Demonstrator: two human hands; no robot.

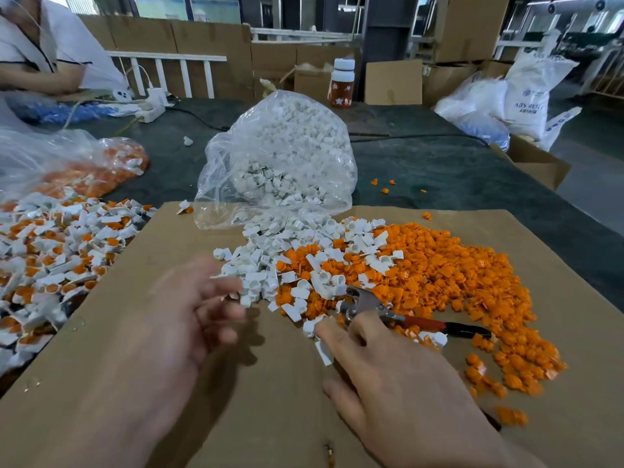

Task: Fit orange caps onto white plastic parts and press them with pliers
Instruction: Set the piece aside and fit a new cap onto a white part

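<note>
A heap of loose white plastic parts [260, 265] spills from a clear bag [287, 157] onto the cardboard sheet [152, 417]. It runs into a wide heap of orange caps [456, 271] on the right. Pliers [371, 304] with red and black handles lie at the heaps' near edge. My right hand [388, 376] rests there with fingers stretched out, its fingertips touching the pliers' head and a white part [309, 327]. My left hand [189, 315] is blurred and hovers with loose fingers at the left edge of the white heap, holding nothing I can see.
A pile of white parts with orange caps fitted [50, 251] covers the table at left, behind it a bag of orange pieces [101, 170]. Another person [44, 52] sits at far left. A bottle [341, 82], a power strip [150, 113] and cardboard boxes stand at the back.
</note>
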